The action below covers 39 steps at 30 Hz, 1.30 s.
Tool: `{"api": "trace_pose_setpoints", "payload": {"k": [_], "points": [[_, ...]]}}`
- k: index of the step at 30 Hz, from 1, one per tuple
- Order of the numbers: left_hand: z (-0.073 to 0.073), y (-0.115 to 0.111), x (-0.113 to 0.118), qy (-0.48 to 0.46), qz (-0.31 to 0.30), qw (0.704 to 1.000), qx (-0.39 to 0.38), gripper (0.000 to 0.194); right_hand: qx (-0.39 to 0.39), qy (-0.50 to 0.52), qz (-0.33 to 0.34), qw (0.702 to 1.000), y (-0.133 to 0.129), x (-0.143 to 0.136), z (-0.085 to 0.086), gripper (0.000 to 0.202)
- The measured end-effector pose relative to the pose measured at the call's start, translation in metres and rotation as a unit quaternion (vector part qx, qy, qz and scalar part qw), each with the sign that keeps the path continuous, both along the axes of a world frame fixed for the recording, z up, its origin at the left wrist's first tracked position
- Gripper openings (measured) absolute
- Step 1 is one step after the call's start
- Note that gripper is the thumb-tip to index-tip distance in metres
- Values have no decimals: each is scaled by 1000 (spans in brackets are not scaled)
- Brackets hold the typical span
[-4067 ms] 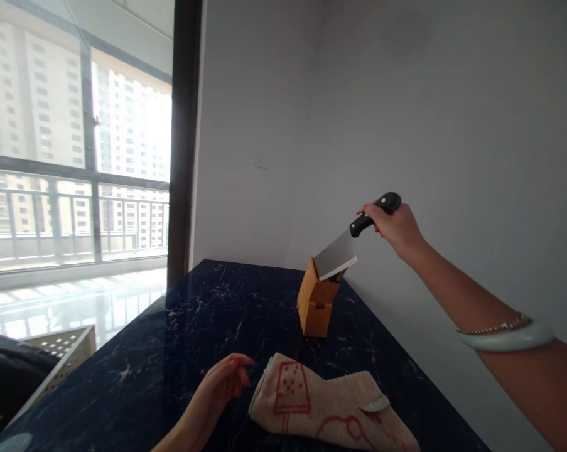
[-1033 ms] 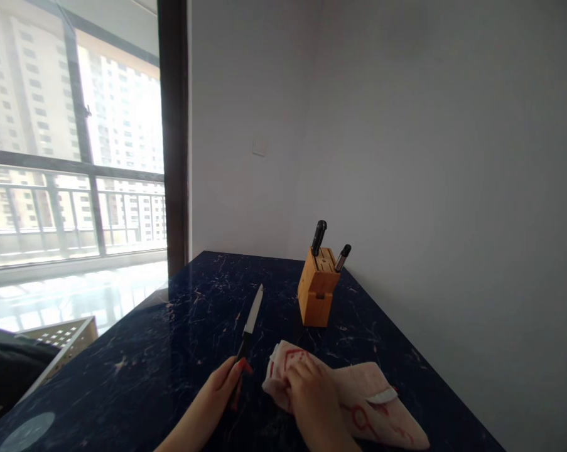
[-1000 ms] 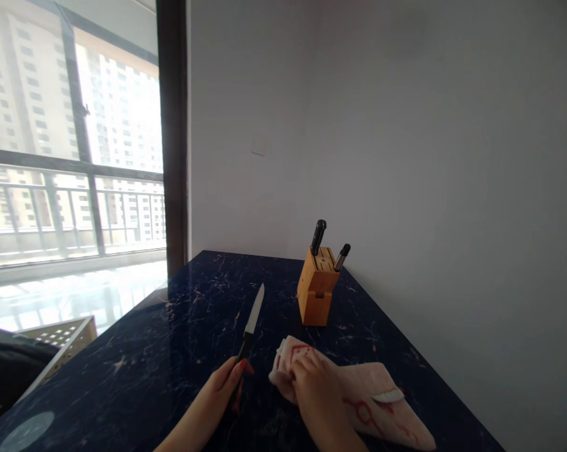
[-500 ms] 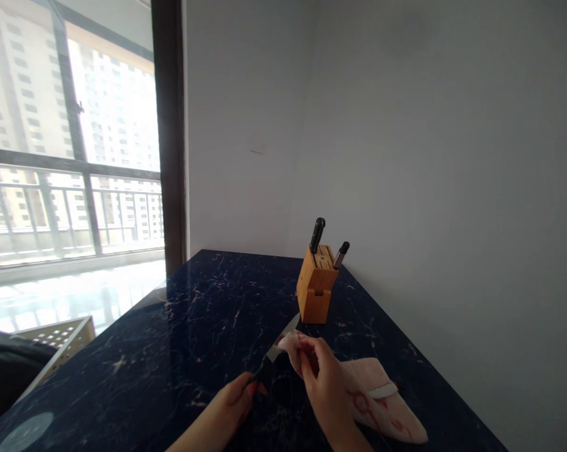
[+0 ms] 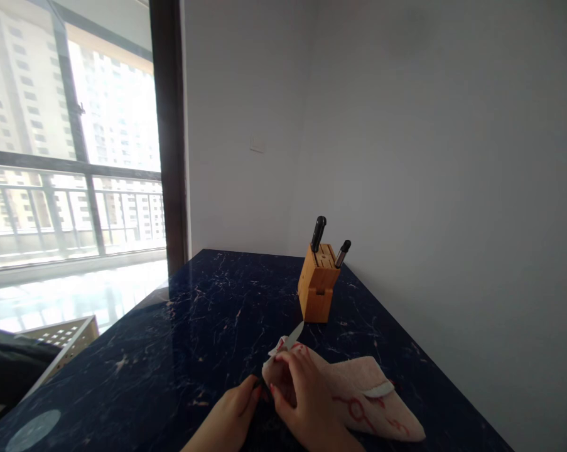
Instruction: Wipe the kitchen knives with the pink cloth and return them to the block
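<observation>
A kitchen knife (image 5: 296,333) points away from me, its blade tip near the foot of the wooden knife block. My left hand (image 5: 233,407) is closed round the knife's dark handle. A pinkish-white cloth with red markings (image 5: 358,383) lies at the right, one end folded round the lower blade. My right hand (image 5: 298,392) grips that end against the blade, fingers curled; the part of the blade under it is hidden. The knife block (image 5: 317,295) stands upright beyond my hands, with a black-handled knife (image 5: 318,233) and a dark-and-silver handle (image 5: 343,253) in it.
All this is on a dark blue marbled table (image 5: 217,301). A pale round patch (image 5: 32,430) shows at its near left corner. Left of the table sits a perforated crate (image 5: 71,345) with dark fabric. A grey wall (image 5: 429,188) rises along the right side.
My right hand has drawn the cloth toward me, down the blade to near the handle, and the cloth now wraps more of it. My left hand keeps its hold on the knife.
</observation>
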<state>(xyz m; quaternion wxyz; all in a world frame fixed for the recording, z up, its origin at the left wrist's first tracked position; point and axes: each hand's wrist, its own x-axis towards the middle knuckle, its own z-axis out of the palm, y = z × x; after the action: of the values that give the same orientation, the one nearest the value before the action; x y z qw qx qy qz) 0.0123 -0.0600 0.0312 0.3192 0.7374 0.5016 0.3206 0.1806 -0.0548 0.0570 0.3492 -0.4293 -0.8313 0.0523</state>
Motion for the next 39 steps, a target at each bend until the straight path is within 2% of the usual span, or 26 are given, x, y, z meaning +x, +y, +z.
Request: {"api": "trace_pose_setpoints", "payload": {"k": [3, 12, 18, 24, 30, 36, 39], "points": [[-2, 3, -2, 6, 11, 1000, -5, 28, 13, -33, -6, 999, 0, -3, -5, 51], [7, -2, -1, 19, 6, 1000, -11, 29, -27, 43, -39, 998, 6, -1, 0, 28], [7, -4, -1, 24, -17, 1000, 3, 28, 1, 98, -64, 993, 7, 2, -3, 19], [8, -3, -1, 45, -13, 999, 1, 32, -26, 67, -53, 996, 6, 2, 1, 16], [14, -4, -2, 56, -35, 998, 7, 34, 17, 60, -62, 996, 4, 2, 2, 31], [18, -8, -2, 62, -36, 997, 3, 35, 49, 19, -138, 989, 16, 17, 2, 22], [16, -7, -1, 63, -24, 998, 5, 34, 52, 21, -111, 992, 13, 13, 1, 22]]}}
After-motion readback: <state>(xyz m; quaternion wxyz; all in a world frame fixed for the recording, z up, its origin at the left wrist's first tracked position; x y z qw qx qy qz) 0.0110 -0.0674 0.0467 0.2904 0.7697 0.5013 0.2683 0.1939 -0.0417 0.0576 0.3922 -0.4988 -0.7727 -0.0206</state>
